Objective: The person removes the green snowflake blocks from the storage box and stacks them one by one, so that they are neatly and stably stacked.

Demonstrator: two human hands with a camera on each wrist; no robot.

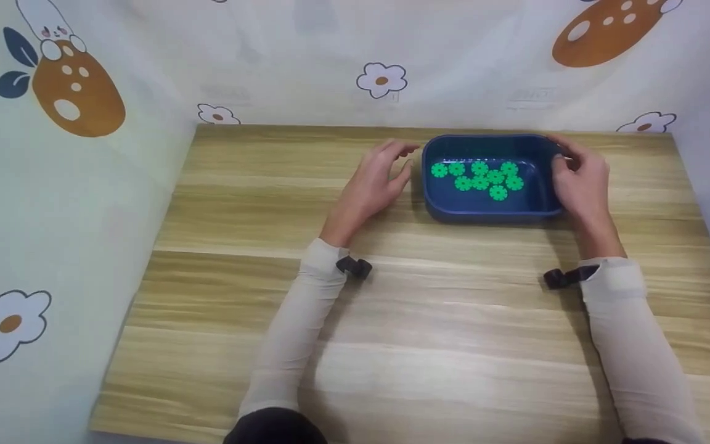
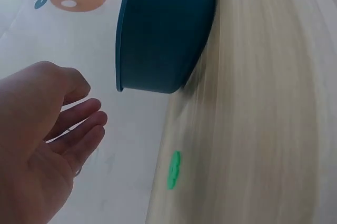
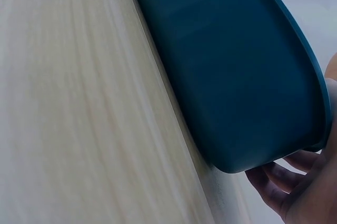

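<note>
A dark blue rectangular plastic basin [image 1: 493, 217] with rounded corners stands at the back of the table, right of the middle. Inside it lie several green snowflake-shaped discs [image 1: 480, 183]. My right hand [image 1: 584, 182] grips the basin's right end, thumb at the rim and fingers [image 3: 271, 184] against the outside. To the left of the basin is my left hand [image 1: 375, 182], holding nothing, its fingers loosely bent and apart from the wall. In the left wrist view a single green disc [image 2: 174, 170] is on the table near that hand; the head view hides it.
The wood-grain table [image 1: 416, 345] ends at a back wall covering [image 1: 293, 74] printed with flowers and orange fruits. Pale side walls [image 1: 40, 234] border it. Each wrist carries a small black camera [image 1: 355, 267].
</note>
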